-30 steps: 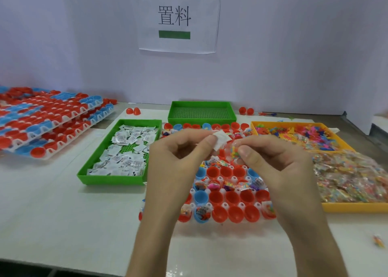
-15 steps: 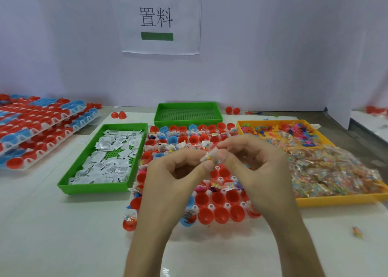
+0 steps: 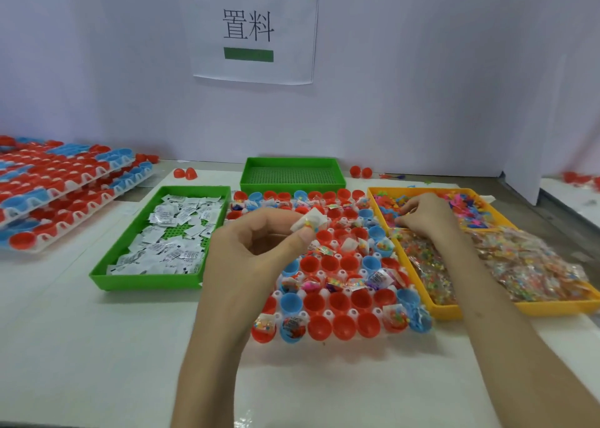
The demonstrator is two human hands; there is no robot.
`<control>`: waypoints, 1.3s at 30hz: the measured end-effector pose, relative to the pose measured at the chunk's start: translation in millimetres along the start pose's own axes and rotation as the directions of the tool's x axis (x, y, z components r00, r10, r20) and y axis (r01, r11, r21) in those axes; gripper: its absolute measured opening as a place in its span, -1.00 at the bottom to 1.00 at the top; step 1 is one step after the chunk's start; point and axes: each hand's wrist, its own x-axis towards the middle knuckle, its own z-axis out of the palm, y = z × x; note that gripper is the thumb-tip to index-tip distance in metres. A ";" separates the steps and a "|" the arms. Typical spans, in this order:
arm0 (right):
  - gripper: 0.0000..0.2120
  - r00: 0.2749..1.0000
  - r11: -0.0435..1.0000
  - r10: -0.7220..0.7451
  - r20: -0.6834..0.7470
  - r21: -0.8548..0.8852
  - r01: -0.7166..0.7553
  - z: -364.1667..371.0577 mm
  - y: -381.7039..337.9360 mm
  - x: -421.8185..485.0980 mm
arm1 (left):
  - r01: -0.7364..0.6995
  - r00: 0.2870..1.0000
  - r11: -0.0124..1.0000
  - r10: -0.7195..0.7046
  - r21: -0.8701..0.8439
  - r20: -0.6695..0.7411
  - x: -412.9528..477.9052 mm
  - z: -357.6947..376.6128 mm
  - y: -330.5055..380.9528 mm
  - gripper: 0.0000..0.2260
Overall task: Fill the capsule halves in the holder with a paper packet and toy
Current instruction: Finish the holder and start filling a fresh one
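Paper packet [image 3: 312, 219] pinched in left grip [image 3: 259, 252] over holder [image 3: 328, 313]. Right grip [image 3: 422, 215] gone to toys [image 3: 389, 207] at tray's [image 3: 444, 310] far-left corner; hold unclear.

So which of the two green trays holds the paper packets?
The nearer green tray, left of the capsule holder: white packets cover its floor. The farther green tray behind the holder shows only bare mesh.
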 end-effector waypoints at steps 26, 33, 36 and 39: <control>-0.91 0.867 0.429 -0.485 -0.115 0.833 0.351 -51.9 -76.3 -181.0 | 0.010 0.999 0.998 -0.007 -0.067 0.048 -16.3 6.5 0.1 -0.73; -0.88 0.816 0.529 -0.577 -0.038 0.744 0.408 -55.0 -70.7 -184.5 | -0.018 0.998 1.000 0.018 0.009 0.062 -14.6 6.8 -4.6 -0.77; -0.86 0.782 0.537 -0.623 0.030 0.743 0.400 -55.5 -69.2 -185.6 | -0.025 0.997 0.997 0.019 0.073 0.075 -14.2 3.9 -7.2 -0.78; -0.89 0.772 0.560 -0.634 0.051 0.719 0.412 -54.2 -67.4 -184.0 | -0.013 0.992 0.991 -0.004 0.133 0.126 -14.0 1.8 -10.2 -0.77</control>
